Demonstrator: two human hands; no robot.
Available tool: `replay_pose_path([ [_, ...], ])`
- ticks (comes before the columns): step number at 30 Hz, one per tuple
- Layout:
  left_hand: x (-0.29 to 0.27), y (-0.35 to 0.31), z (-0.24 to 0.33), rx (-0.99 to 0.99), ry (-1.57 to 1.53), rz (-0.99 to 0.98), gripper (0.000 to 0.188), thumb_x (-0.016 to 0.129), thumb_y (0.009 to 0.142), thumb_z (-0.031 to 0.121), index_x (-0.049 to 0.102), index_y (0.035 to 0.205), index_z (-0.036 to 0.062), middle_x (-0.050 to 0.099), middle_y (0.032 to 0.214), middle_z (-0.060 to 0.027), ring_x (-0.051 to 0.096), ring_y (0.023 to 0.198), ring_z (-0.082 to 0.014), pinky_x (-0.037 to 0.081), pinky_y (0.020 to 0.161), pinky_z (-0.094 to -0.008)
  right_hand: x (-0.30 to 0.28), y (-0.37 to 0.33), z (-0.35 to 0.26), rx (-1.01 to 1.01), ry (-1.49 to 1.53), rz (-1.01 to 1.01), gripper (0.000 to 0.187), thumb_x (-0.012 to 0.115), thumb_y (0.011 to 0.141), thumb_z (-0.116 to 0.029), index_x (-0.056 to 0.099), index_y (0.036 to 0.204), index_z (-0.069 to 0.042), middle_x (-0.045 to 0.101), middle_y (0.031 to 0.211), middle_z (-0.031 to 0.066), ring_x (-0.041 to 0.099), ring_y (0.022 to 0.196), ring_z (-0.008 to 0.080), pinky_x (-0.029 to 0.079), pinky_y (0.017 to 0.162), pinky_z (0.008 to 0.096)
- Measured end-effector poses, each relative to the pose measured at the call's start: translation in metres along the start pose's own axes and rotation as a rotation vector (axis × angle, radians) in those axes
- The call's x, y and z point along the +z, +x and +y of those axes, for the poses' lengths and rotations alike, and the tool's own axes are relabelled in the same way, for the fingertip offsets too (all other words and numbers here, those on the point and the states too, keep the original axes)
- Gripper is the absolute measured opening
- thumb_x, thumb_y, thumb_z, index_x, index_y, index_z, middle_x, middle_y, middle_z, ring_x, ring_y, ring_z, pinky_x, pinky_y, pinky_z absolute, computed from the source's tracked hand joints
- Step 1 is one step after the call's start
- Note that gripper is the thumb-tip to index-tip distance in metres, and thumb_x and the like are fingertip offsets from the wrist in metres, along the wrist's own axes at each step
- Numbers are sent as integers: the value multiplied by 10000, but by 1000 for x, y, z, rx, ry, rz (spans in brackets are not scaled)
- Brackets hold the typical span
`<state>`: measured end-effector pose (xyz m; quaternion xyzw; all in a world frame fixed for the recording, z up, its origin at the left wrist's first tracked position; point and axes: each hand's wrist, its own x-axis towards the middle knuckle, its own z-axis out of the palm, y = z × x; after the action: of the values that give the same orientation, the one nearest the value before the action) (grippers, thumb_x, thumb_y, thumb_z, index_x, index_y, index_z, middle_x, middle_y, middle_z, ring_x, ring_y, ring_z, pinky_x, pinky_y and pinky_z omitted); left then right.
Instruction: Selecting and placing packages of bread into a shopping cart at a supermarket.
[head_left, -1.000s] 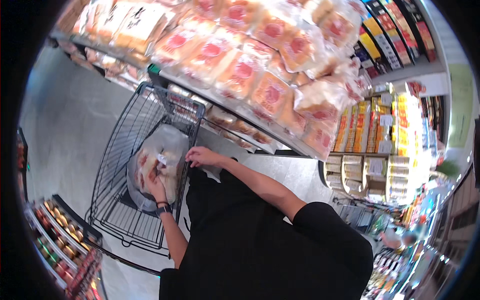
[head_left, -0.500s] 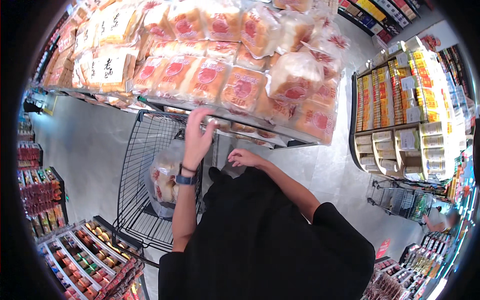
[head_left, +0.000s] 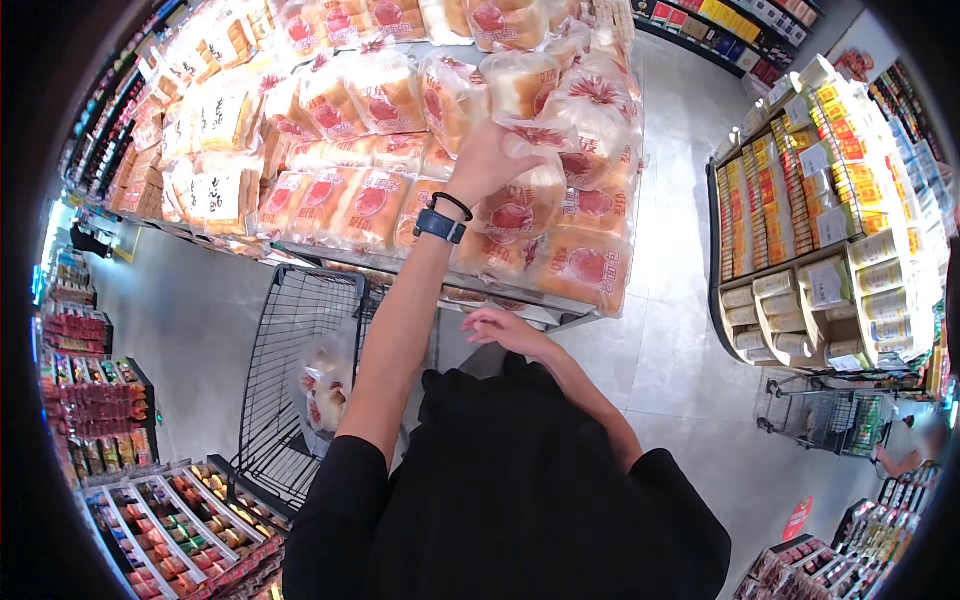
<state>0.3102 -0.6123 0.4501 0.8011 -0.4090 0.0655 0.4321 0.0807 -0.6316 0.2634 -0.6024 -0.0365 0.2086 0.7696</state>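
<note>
Filling the upper part of the view, a long display shelf (head_left: pixel 560 305) is heaped with clear bags of round bread loaves with red labels, row upon row, with boxed and paper-labelled bakes further to its left end. To the right, well apart across the grey floor (head_left: pixel 690 340), stands a tall rack (head_left: pixel 800 230) stacked with yellow and cream cartons, and below it sits a small wire basket trolley (head_left: pixel 815 420). Low on the left, shelves of small coloured packets (head_left: pixel 150 510) curve along the rim of the picture. Between those shelves and the bread display stands a black wire shopping cart (head_left: pixel 290 370), its basket holding a clear bag of pale bread rolls (head_left: pixel 325 390) that lies against the right-hand wall of the basket; nothing else in the cart can be made out. The person, in a black top, reaches the left arm up and forward from the lower edge, a dark watch and a thin black band on the wrist. The left hand (head_left: pixel 485 160) rests on a bagged loaf (head_left: pixel 525 195) near the front of the heap, the fingers curled over the gathered top of the bag and closing on the plastic; the loaf lies among its neighbours on the shelf. The right hand (head_left: pixel 500 328) hovers low, just under the shelf's front edge and beside the cart's handle end, fingers loosely bent and holding nothing.
</note>
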Motion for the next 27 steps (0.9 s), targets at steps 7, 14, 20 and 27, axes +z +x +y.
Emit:
replay_pose_path([
  [7, -5, -10, 6, -106, -332, 34, 365, 795, 808, 148, 688, 1130, 14, 705, 1011, -104, 710, 919, -212, 536, 755, -292, -21, -21, -16, 30, 163, 33, 288, 460, 1071, -204, 551, 1284, -33, 614, 1269, 98, 653, 1114, 225, 518, 957, 339],
  [14, -90, -80, 64, -123, -679, 495, 326, 677, 842, -75, 662, 1166, -37, 686, 1148, -123, 667, 1054, -200, 537, 906, -304, -12, -15, -28, -11, 386, -153, 382, 438, 1072, -290, 504, 1356, -44, 567, 1375, 140, 595, 1224, 279, 497, 1006, 415],
  [20, -167, -152, 53, -495, -788, 689, 173, 719, 917, 109, 689, 1022, -26, 721, 932, -57, 650, 758, -91, 498, 681, -233, 21, 20, -68, 21, 1222, -237, 610, 369, 1034, -518, 431, 1468, -93, 446, 1516, 129, 413, 1403, 331, 319, 1147, 551],
  [27, -197, -236, 26, -679, -640, 839, 167, 721, 917, 121, 696, 986, -29, 719, 901, -49, 646, 729, -83, 503, 666, -228, 73, 62, -65, 241, 1185, -337, 665, 376, 1018, -556, 388, 1512, -112, 397, 1556, 121, 379, 1422, 319, 272, 1163, 550],
])
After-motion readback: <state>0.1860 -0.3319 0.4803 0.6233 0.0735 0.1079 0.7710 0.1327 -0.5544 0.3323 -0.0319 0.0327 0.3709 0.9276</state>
